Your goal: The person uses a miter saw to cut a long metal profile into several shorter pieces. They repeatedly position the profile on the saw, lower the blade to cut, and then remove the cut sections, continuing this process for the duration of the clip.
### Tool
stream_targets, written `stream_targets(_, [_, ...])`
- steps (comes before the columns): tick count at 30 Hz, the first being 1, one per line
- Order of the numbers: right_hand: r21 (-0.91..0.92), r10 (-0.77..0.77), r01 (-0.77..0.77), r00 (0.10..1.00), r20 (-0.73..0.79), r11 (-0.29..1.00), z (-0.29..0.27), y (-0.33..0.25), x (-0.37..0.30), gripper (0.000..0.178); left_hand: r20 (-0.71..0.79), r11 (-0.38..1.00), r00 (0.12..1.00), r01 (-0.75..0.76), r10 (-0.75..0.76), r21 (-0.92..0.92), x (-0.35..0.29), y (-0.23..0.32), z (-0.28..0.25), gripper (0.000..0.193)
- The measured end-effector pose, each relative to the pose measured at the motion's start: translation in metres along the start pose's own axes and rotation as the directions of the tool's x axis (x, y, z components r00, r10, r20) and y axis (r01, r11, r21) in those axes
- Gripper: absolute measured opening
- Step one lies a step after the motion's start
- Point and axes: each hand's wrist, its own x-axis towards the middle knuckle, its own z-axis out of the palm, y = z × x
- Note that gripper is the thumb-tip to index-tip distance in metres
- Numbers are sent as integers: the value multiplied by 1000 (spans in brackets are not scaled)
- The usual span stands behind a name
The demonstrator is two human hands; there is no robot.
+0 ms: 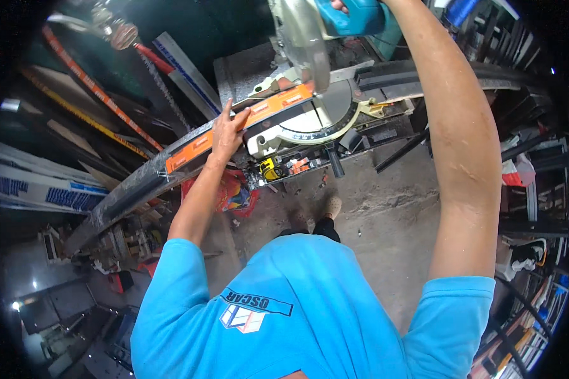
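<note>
A mitre saw stands in front of me, with a pale metal base point(272, 136), a round turntable point(335, 104) and a clear blade guard point(306, 44). My right hand point(340, 6), mostly cut off by the top edge, is closed round its teal handle point(360, 18). Across the saw base and out to the left lies a long bar covered in orange film point(193, 151), its right end at the blade. My left hand point(226, 134) rests on this bar left of the blade, fingers stretched apart; part of its grip is hidden.
A yellow tape measure point(270, 169) lies on the ledge below the saw. Under the bar hangs a red bag point(237, 196). Long profiles point(189, 76) lean at the back left; white wrapped lengths point(44, 186) lie farther left. A dark support rail point(117, 196) curves leftward.
</note>
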Motion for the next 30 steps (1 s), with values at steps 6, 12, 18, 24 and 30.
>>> stream_targets(6, [-185,-205,195,978,-36,963,12,8,18,47,84,999,996,32,-31,-10,8,-3,-4,80])
stream_targets(12, [-456,-470,441,881,56,773,19,5,36,27,72,1000,997,-1,2,-3,12,-4,0,77])
stream_targets(18, [-431,-432,411,900,51,803,22,-4,36,28,65,1000,998,8,-10,26,12,1,-2,68])
stream_targets(24, [-412,-407,386,913,41,825,18,-1,29,28,94,999,995,29,-32,34,13,1,0,69])
stream_targets(30, [-395,-393,373,919,33,840,16,2,25,29,96,999,995,1,3,-51,16,-5,2,69])
